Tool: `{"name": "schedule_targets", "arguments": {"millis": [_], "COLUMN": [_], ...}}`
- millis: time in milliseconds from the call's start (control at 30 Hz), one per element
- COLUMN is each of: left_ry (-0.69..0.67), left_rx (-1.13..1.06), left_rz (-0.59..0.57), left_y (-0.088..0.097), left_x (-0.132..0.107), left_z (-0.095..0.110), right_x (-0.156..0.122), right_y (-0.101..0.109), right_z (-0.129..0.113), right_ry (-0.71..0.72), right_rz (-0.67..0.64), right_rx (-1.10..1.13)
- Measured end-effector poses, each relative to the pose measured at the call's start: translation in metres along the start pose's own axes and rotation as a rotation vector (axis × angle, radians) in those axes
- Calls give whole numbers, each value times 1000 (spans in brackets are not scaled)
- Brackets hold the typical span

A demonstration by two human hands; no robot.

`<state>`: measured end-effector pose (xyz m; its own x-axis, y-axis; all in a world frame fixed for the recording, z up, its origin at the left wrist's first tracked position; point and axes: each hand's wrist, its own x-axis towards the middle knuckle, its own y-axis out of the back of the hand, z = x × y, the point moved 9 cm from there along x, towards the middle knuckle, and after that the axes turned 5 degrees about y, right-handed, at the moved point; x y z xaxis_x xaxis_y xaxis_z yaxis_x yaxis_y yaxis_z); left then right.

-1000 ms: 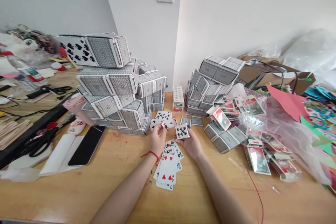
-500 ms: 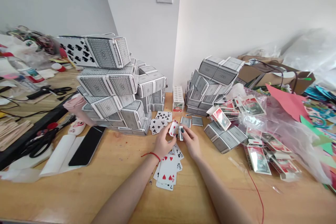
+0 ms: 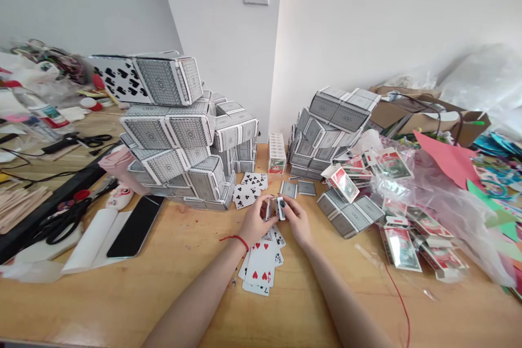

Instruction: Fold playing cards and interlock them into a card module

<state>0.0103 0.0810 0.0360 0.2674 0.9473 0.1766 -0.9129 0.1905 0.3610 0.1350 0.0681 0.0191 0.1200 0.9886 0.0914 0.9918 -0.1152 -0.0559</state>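
Both hands meet above the middle of the wooden table (image 3: 196, 293), close together, each keeping hold of a card. The left hand (image 3: 259, 220), with a red cord bracelet (image 3: 235, 237) at the wrist, has its fingers curled around one card (image 3: 268, 211), seen nearly edge-on. The right hand (image 3: 297, 219) pinches another card (image 3: 281, 209), upright and narrow in this view, its fingers drawn close about it, a dark-painted nail against the card. Whether the two cards touch cannot be told. Just below the hands lies a loose face-up pile — the four of hearts (image 3: 261, 263) on top, a black seven poking out beneath it. Beyond the left hand, two face-up club cards (image 3: 248, 193) overlap; beyond the right, two small patterned pieces (image 3: 297, 188) lie side by side. Grey-backed card blocks rise on either side, in a taller left stack (image 3: 168, 130) and a lower right stack (image 3: 335, 119), with a narrow row of boxes (image 3: 277, 155) between them. One separate card block (image 3: 350, 216) rests nearer on the right, a red-and-white card box (image 3: 342, 183) leaning on it. A phone (image 3: 136, 227) lies to the left, beside a white roll (image 3: 88, 239) and black scissors (image 3: 67, 222).
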Motion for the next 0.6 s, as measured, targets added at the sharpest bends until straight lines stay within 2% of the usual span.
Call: {"name": "schedule_targets", "arguments": {"millis": [167,333,600], "left_ry": [13,-14,-19], "left_rx": [19,-29,130], "left_rz": [-47,-102,-57], "left_y": [-8,-11,-6], "left_x": [-2,-3,-2], "left_z": [-4,1,0], "right_x": [-1,1,1], "right_y": [-3,0,6], "right_z": [0,2,1], "right_ry": [7,13,112], "right_rz": [-5,13,42], "right_rx": [15,-13,-139]}}
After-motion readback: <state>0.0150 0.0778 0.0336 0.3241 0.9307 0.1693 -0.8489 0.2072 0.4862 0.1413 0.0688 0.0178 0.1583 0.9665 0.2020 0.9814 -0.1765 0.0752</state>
